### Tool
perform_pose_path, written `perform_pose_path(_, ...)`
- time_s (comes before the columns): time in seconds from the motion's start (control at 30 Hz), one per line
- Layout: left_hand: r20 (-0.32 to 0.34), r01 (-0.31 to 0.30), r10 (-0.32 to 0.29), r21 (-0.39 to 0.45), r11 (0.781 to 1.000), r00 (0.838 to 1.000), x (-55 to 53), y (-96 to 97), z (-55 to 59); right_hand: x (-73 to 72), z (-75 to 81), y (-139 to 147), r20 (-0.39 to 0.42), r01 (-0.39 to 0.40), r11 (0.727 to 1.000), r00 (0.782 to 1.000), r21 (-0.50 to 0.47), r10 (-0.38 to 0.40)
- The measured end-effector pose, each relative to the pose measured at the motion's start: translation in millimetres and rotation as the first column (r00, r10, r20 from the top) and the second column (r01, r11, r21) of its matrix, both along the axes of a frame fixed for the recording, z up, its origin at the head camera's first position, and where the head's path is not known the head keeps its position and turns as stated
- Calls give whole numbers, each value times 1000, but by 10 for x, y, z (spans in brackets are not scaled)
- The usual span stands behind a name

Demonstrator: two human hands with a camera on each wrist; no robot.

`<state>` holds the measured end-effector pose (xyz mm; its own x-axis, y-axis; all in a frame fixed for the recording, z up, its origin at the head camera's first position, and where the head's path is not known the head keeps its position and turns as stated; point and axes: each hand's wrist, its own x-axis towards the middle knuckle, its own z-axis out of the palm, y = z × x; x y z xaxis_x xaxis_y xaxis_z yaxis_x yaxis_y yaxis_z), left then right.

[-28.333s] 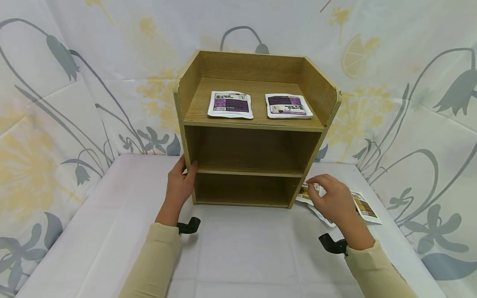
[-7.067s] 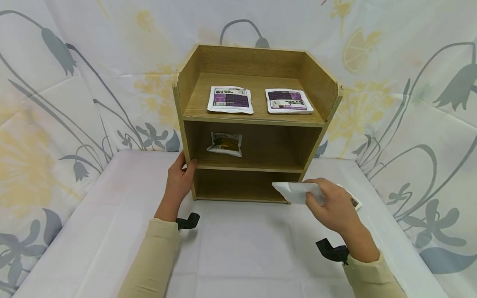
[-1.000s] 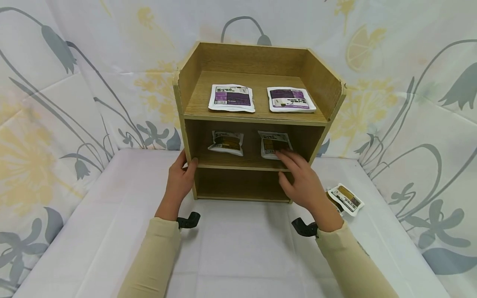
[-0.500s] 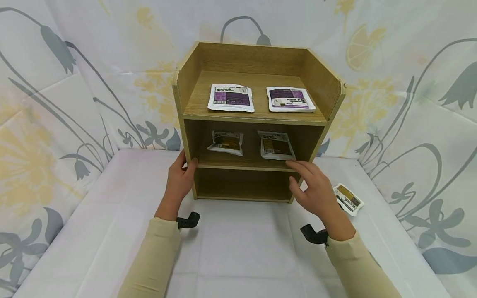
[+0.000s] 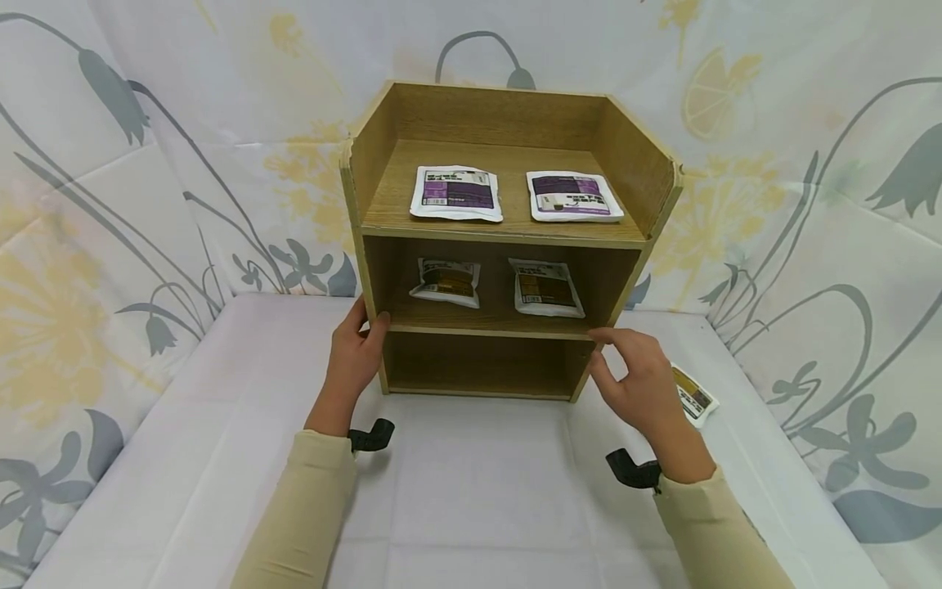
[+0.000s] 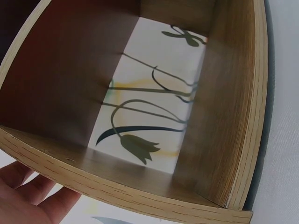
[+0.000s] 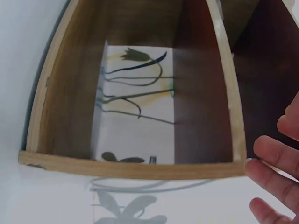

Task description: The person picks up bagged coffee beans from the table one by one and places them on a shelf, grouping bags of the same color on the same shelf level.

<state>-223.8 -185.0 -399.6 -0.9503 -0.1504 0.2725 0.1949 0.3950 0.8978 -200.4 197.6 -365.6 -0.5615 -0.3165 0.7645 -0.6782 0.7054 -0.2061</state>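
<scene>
While my left hand (image 5: pixel 356 355) grips the shelf (image 5: pixel 508 236), my right hand (image 5: pixel 639 382), fingers loosely parted, is at its right edge, near a brown packet (image 5: pixel 546 289).

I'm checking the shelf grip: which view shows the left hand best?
The head view: the left hand shows nearly whole, thumb at the front edge of the shelf. The left wrist view catches only part, cropped at lower left; the right wrist view shows none of it.

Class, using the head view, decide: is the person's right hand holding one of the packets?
No: the right hand is near the right front edge of the shelf unit with nothing visible between thumb and fingers.
</scene>
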Motion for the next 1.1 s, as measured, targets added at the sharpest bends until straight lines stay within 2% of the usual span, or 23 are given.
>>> perform_pose_path(0.4,2,-2,2,-4,1000,1000,21,3,13,-47,-134,180,42,70,997,997,-9,-70)
perform_pose_path(0.77,-4,-6,6,-10,1000,1000,12,-4,2,-74,-165,343,134,165,986,977,28,-167)
perform_pose_path(0.9,-8,-9,9,-13,1000,1000,2,-6,-6,-92,-203,426,204,223,972,951,77,-234)
perform_pose_path(1.0,-5,-8,7,-12,1000,1000,3,1,-1,-92,-220,499,281,263,954,913,144,-294)
perform_pose_path(1.1,-2,-6,6,-5,1000,1000,8,10,11,-87,-209,567,366,279,934,864,223,-345)
